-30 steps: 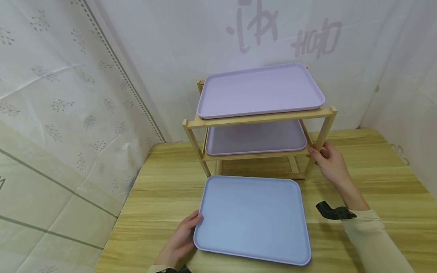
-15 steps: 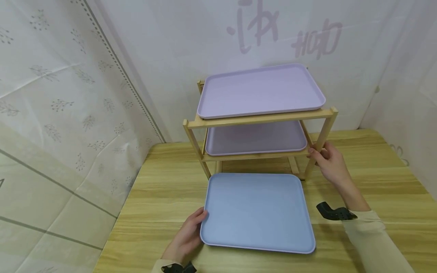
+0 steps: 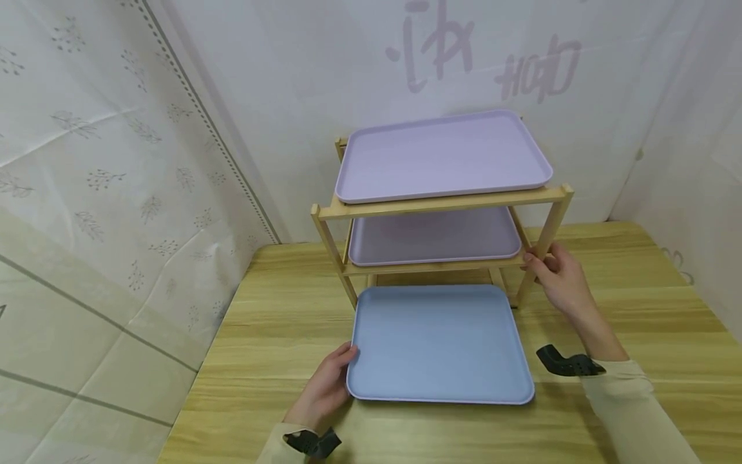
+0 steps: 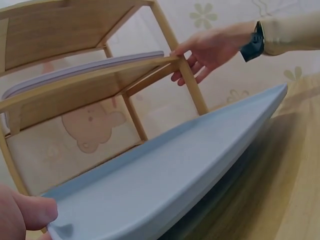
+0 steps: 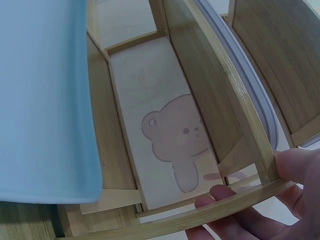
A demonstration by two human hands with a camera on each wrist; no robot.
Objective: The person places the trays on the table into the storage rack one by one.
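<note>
My left hand [image 3: 326, 388] grips the left edge of a blue rectangular tray [image 3: 439, 345], thumb on the rim. The tray is raised off the table, and its far edge reaches the front of the bottom shelf of a wooden rack [image 3: 446, 205]. With its thumb and fingers, my right hand [image 3: 562, 280] holds the rack's front right post near the middle shelf. One lilac tray [image 3: 443, 158] lies slightly askew on the top shelf. Another lilac tray [image 3: 435, 238] lies on the middle shelf, partly hidden by the top one.
The rack stands on a wood-grain table [image 3: 278, 309]. Behind it hangs a pale printed cloth [image 3: 278, 96], with a leaf-patterned curtain [image 3: 116, 167] on the left. Dark bands [image 3: 570, 362] sit on both wrists.
The blue tray has moved forward and slightly right with my left hand, and its far edge now overlaps the bottom shelf's front. My right hand and the rack have stayed in place.
</note>
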